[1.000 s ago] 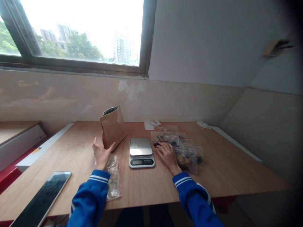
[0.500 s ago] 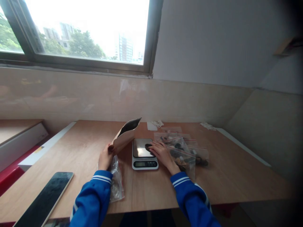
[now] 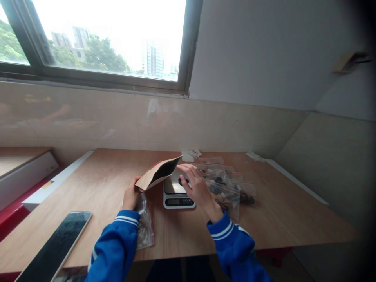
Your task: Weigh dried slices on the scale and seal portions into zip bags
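Wooden table [image 3: 293,211] lies bare toward its right edge; left hand [image 3: 131,196] grips a tilted kraft pouch [image 3: 158,177], right hand [image 3: 197,187] spread loose at its mouth over the scale [image 3: 178,195].

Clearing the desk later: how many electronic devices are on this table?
2: a kitchen scale at the centre, under the tipped brown pouch, and a tablet at the near left edge.

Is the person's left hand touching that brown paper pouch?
Touching. The head view shows the left hand gripping the bottom end of the brown paper pouch, which is tipped with its open mouth over the scale.
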